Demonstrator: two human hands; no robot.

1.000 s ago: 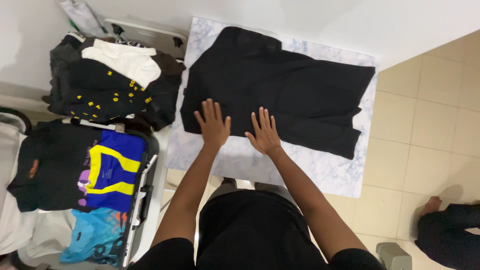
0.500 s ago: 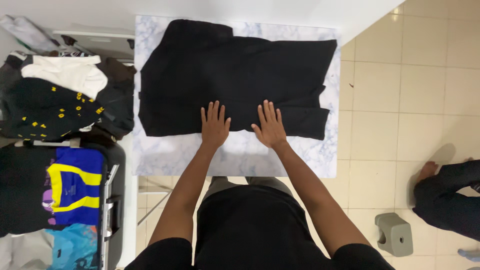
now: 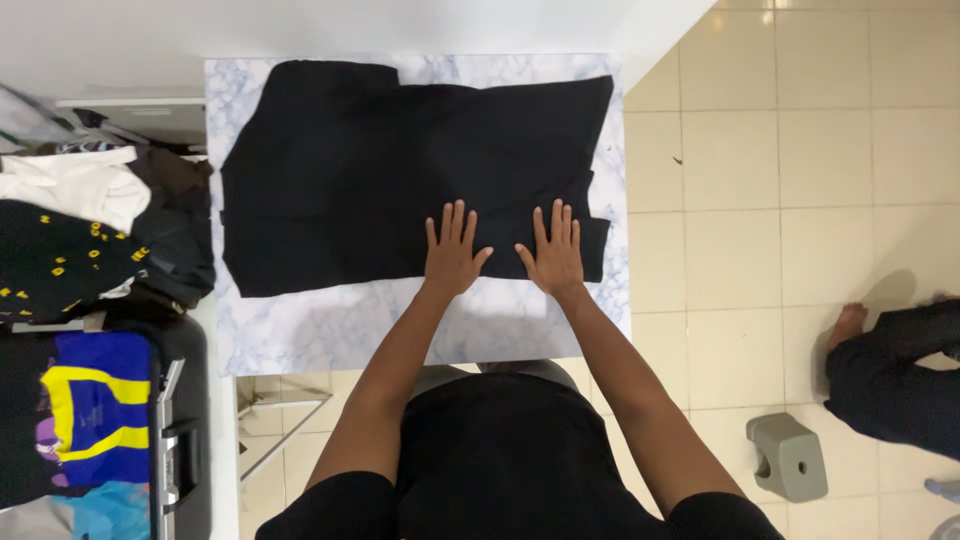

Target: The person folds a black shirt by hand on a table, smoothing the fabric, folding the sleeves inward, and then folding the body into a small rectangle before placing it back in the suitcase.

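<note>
Black garment point(image 3: 400, 170) lies flat on the marble-patterned tabletop point(image 3: 330, 325), covering most of it, from near the left edge to the right edge. Far edge of the cloth sits close to the far edge of the tabletop; a bare strip of marble shows along the near edge. Upper left part of the garment steps up higher than the rest. At the right edge a lower layer of cloth sticks out a bit past the layer above it.

Left hand point(image 3: 453, 255) is flat, palm down, fingers spread, resting on the garment's near hem, right of the tabletop's middle. Right hand point(image 3: 555, 255) is the same: flat, palm down, fingers spread, on the near hem close to the near right corner of the cloth. The hands lie side by side, thumbs pointing toward each other, not touching. Neither hand pinches anything.

Left of the table: pile of clothes point(image 3: 90, 240), black with yellow marks and a white piece on top. Below it an open suitcase point(image 3: 185, 440) with a blue and yellow garment point(image 3: 95, 410) inside. Right of the table is beige tiled floor point(image 3: 780, 150). A small grey stool point(image 3: 788, 457) stands on the tiles near the right. Another person's bare foot point(image 3: 846, 325) and dark trouser leg show at the right frame edge, well apart from the table.
</note>
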